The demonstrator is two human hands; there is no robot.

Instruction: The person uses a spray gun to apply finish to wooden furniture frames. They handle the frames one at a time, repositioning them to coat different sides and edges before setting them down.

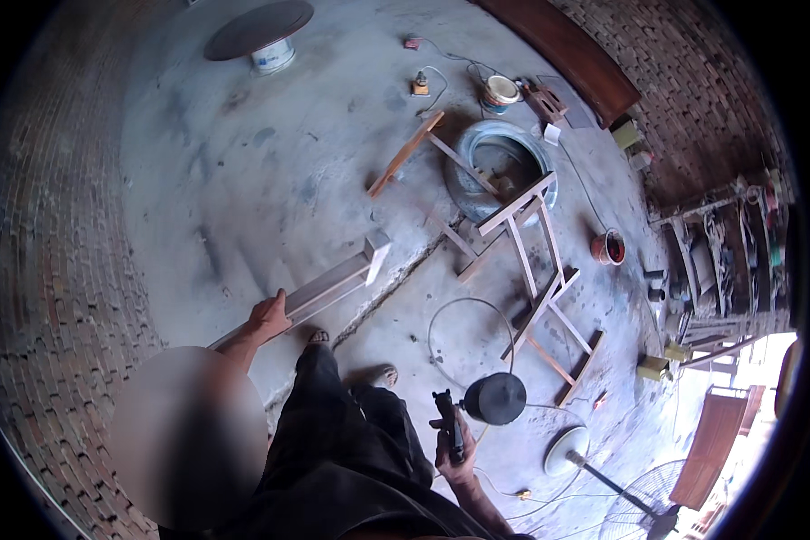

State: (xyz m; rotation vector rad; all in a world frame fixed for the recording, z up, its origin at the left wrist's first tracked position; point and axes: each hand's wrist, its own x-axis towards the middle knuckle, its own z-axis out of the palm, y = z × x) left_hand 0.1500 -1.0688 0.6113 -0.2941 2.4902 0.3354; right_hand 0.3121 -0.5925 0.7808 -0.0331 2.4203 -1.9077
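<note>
- The pale wooden piece (331, 278) is held ahead-left of the feet (319, 337) by the left hand (268, 317), fingers closed around it; floor contact cannot be told.
- The black spray gun (447, 421), with its dark cup (497, 399), is gripped in the right hand (459, 456); trigger contact cannot be told.
- The piece is best kept steady, the cup level, and the looped hose (430, 337) clear of the feet.
</note>
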